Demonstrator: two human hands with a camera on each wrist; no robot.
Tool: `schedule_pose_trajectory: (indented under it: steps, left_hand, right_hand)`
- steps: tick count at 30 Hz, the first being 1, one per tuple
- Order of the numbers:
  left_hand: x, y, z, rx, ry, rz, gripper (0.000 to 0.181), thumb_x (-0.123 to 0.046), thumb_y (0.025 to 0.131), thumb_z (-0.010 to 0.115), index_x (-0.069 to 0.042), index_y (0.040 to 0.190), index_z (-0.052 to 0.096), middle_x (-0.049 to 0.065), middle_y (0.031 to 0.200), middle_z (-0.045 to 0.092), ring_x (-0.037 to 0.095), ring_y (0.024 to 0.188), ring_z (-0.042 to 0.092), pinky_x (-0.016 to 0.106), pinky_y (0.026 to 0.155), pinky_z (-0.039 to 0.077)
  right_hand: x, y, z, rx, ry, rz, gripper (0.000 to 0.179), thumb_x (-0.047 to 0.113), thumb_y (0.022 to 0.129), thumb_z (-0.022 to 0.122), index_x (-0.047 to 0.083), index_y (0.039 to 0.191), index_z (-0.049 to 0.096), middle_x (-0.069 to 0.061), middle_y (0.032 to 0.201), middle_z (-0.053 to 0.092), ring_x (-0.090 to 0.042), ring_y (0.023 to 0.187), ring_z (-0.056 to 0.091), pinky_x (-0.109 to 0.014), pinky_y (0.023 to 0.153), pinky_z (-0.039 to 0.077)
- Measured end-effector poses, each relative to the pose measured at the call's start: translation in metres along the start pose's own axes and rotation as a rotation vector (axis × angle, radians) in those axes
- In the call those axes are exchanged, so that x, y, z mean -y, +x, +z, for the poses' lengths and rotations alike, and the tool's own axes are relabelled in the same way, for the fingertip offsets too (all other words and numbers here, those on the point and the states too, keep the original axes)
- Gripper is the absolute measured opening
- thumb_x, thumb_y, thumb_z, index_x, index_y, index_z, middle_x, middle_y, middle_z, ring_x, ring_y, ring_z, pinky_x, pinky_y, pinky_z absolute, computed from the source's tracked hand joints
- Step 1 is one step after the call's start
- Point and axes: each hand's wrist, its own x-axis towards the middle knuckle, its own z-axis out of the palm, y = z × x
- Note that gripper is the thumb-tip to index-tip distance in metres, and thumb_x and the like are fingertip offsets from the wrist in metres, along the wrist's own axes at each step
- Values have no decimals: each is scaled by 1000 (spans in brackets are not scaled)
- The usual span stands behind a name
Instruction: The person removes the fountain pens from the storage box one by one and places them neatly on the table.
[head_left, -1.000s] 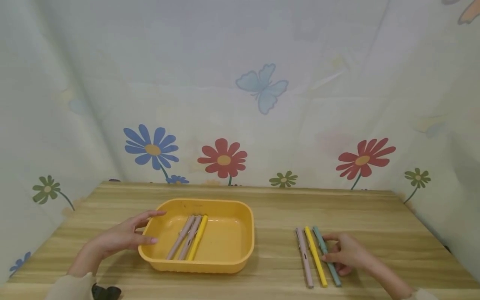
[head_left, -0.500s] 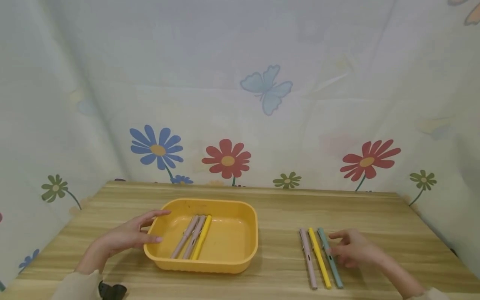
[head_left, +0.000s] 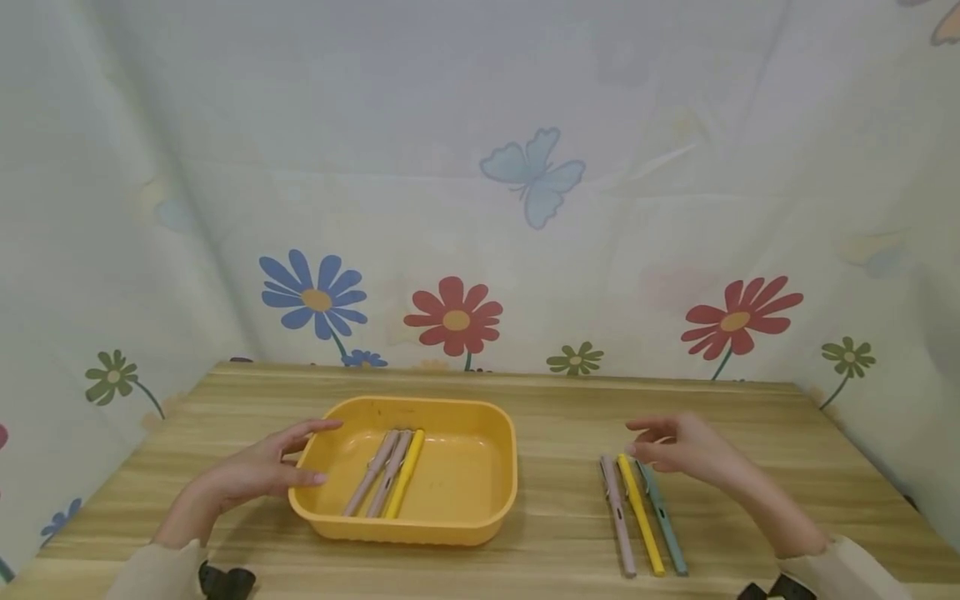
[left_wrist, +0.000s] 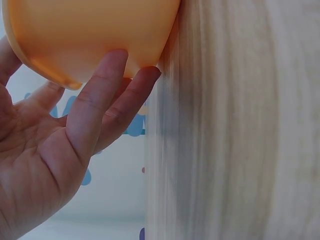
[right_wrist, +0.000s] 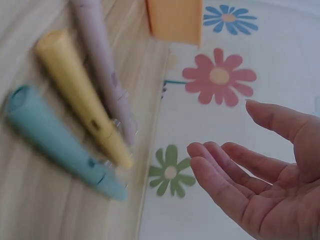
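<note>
My left hand (head_left: 251,475) grips the left end of a yellow plastic tray (head_left: 468,533), thumb and index finger over the rim. Other fingers press the outer wall, as the left wrist view shows. Inside lie two mauve pens (head_left: 371,475) and a yellow pen (head_left: 405,475), side by side. To the tray's right a mauve pen (head_left: 618,521), a yellow pen (head_left: 641,521) and a teal pen (head_left: 663,521) lie in a row on the table. My right hand (head_left: 690,450) hovers by their far ends, fingers loosely bent and holding nothing; in the head view its fingertips overlap the teal pen's tip.
The wood-grain table (head_left: 555,417) ends at a pale cloth backdrop (head_left: 420,167) printed with flowers and a butterfly. Dark objects (head_left: 225,582) show beside the left sleeve at the lower edge.
My right hand has come away from the teal pen and moved toward the pens' far ends. The left hand stays on the tray. The head view has shifted slightly.
</note>
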Motion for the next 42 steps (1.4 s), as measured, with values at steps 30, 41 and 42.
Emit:
schedule_pose_trajectory:
  steps: [30, 41, 42]
  left_hand:
    - [-4, 0, 2, -50, 114, 0, 75, -21, 81, 68, -11, 142, 26, 30, 146, 8, 55, 127, 13, 47, 83, 48]
    - [-4, 0, 3, -51, 89, -16, 75, -20, 82, 68, -10, 142, 25, 32, 145, 7, 55, 126, 15, 45, 81, 50]
    - [-3, 0, 3, -49, 82, -17, 75, -20, 82, 68, -10, 142, 25, 31, 145, 7, 54, 126, 15, 45, 80, 50]
  right_hand:
    - [89, 73, 101, 46, 130, -182, 44, 19, 81, 69, -2, 118, 58, -10, 97, 65, -18, 86, 62, -29, 75, 51]
    - [97, 93, 144, 100, 120, -196, 47, 15, 77, 73, -3, 117, 58, -17, 101, 64, -18, 87, 62, -27, 75, 51]
    - [97, 95, 148, 99, 118, -199, 47, 15, 77, 73, -4, 117, 58, -17, 100, 64, -19, 86, 63, -27, 74, 52]
